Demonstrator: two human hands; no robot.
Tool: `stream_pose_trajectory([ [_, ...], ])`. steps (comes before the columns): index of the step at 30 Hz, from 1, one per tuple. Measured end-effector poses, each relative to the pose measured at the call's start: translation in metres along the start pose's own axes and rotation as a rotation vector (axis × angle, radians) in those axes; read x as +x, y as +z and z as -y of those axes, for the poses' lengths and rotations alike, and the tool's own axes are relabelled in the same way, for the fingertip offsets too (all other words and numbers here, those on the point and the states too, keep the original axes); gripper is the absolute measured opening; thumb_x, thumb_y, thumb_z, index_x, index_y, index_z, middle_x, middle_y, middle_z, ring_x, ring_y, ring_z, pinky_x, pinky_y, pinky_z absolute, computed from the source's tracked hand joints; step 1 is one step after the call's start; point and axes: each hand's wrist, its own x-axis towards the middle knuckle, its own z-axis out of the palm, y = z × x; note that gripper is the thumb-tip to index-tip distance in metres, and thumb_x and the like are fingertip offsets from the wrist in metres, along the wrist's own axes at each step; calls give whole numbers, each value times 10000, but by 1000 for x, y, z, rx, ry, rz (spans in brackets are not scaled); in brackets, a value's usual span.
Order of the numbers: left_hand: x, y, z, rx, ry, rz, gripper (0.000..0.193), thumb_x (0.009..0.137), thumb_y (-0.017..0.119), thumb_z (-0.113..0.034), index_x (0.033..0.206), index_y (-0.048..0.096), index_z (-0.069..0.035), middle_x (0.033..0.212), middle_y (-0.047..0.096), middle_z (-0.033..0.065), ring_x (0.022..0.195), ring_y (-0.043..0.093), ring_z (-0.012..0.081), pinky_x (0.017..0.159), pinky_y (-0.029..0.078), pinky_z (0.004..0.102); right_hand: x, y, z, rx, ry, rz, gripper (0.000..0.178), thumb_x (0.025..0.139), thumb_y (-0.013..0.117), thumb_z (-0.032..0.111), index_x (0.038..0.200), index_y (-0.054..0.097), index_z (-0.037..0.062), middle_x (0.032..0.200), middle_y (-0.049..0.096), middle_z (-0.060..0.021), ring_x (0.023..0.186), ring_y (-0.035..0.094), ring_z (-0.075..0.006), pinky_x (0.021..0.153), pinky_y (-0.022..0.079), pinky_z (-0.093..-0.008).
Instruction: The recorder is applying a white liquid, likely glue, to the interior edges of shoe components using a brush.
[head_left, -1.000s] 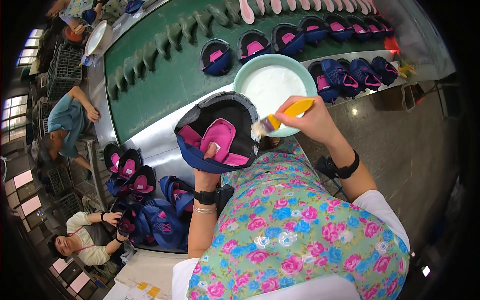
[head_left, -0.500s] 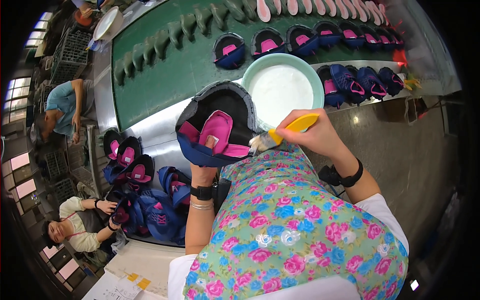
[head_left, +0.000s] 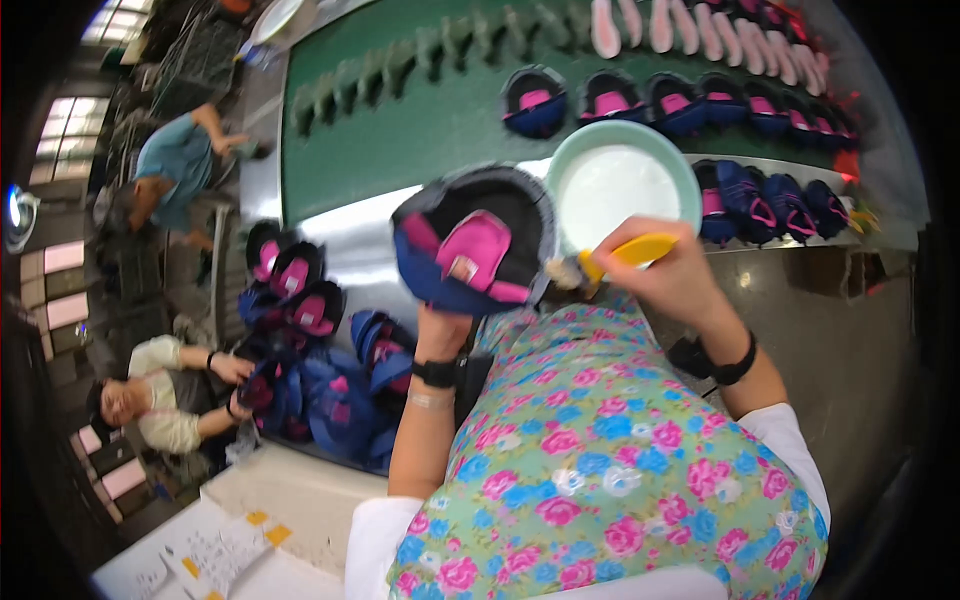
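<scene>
My left hand (head_left: 443,332) is closed under a navy shoe upper (head_left: 425,265), holding it up with its grey-edged opening turned upward. Inside, a pink tongue and black lining show. In my right hand (head_left: 662,285) is a paintbrush with a yellow handle (head_left: 645,250), gripped by the fingers. Its pale bristles (head_left: 566,273) are at the right edge of the upper; blur hides whether they touch. Just beyond the brush stands a light green basin (head_left: 690,180) holding white liquid (head_left: 620,195).
A green work surface (head_left: 400,150) bears dark green foot-shaped forms (head_left: 370,75), pink insoles (head_left: 684,28) and rows of navy uppers (head_left: 682,105). More uppers (head_left: 335,400) are heaped at left, beside a co-worker in a cream top (head_left: 165,395). Another person in blue (head_left: 175,150) is farther off.
The surroundings have shifted rightward in the picture. The brush has moved slightly up along the upper's right edge. Both hands keep their hold. The person in blue has changed arm position.
</scene>
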Motion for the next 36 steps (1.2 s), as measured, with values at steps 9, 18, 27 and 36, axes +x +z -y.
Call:
stream_pose_trajectory([
  [9, 3, 18, -32, -247, -238, 94, 450, 997, 532, -213, 1412, 519, -41, 1335, 624, 169, 1195, 641, 294, 1075, 499, 454, 55, -24, 53, 118, -215, 76, 165, 857, 783, 64, 1003, 743, 0, 918, 740, -62, 809, 676, -105, 708, 509, -239],
  [18, -4, 35, 8, 20, -293, 498, 422, 951, 647, -196, 1349, 535, -117, 1206, 579, 71, 1070, 551, 179, 934, 414, 327, 110, 44, 48, 123, -399, 453, 165, 845, 802, 121, 990, 765, 52, 904, 765, -69, 806, 712, -142, 750, 555, -269],
  [27, -9, 51, 7, -558, -802, 390, 336, 1048, 468, -290, 890, 613, -30, 512, 494, 1, 305, 334, 84, 278, 269, 209, 101, 31, -2, -225, -312, 279, 162, 799, 795, 150, 882, 711, 38, 814, 706, -135, 741, 683, -314, 696, 546, -367],
  [36, -3, 49, -3, -635, -829, 201, 370, 1042, 433, -281, 1201, 568, 24, 528, 512, 15, 322, 385, 69, 295, 286, 182, 97, 18, 18, 0, -310, 415, 156, 845, 788, 118, 973, 752, 35, 904, 756, -89, 803, 718, -183, 743, 563, -291],
])
